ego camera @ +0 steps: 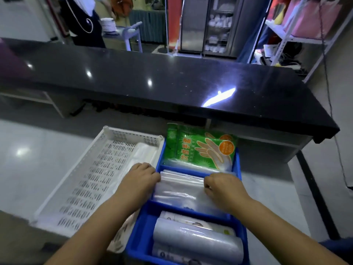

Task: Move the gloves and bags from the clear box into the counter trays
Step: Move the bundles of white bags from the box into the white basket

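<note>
A blue divided tray point(141, 243) sits in front of me with three compartments. The far one holds green packs of disposable gloves point(198, 148) standing on edge. In the middle compartment lies a stack of clear plastic bags point(179, 190). My left hand point(140, 178) presses on the stack's left end at the tray wall. My right hand point(221, 188) rests with curled fingers on its right side. The near compartment holds rolls of bags point(196, 240). No clear box is in view.
A white perforated tray point(89, 180) lies left of the blue one, with some white plastic at its far right. Beyond both runs a long black counter point(152, 77). A person stands behind it at the far left. Metal shelving point(298, 37) stands at the right.
</note>
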Available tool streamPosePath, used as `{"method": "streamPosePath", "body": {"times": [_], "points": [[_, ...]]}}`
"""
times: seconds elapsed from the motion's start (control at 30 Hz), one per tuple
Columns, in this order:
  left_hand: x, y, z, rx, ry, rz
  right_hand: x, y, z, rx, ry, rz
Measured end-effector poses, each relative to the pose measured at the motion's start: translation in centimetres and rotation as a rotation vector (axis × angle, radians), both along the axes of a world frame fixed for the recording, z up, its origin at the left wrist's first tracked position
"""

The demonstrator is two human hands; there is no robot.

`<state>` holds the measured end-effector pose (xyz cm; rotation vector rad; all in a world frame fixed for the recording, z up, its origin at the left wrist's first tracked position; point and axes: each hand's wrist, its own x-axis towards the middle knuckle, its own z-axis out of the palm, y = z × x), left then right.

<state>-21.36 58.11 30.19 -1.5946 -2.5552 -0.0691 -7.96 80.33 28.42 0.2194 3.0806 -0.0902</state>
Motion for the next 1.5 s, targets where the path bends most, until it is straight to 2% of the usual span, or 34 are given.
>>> {"method": "streamPosePath", "body": {"times": [0.07,0.17,0.47,0.77,0.93,1.1,1.3,1.5], "points": [[0.2,-2.4,0.4,0.152,-0.063,0.083,-1.3,-0.7,0.4,-0.034,0.052,0.076],[1.6,-6.5,1.3,0.316,-0.049,0.268,-3.5,-3.1,1.0,-0.092,0.084,0.186],[6.5,-20.3,1.2,0.305,-0.005,0.661,-7.2,-14.5,3.0,-0.226,0.075,0.432],[12.3,-36.2,-2.5,0.289,-0.070,0.956,-7.5,-29.3,3.8,-0.161,0.131,0.593],[16.2,-47.2,-4.9,0.327,-0.164,1.186,-5.8,-40.5,2.2,-0.226,0.054,0.660],[19.5,-55.6,-7.8,0.344,-0.290,1.365,-4.4,-50.1,-0.5,-0.203,-0.081,0.720],[22.2,-60.5,-10.1,0.373,-0.416,1.465,-4.0,-55.5,-4.8,-0.149,-0.263,0.716],[23.7,-62.2,-13.4,0.366,-0.521,1.546,-5.5,-58.5,-11.4,-0.059,-0.447,0.822]]}}
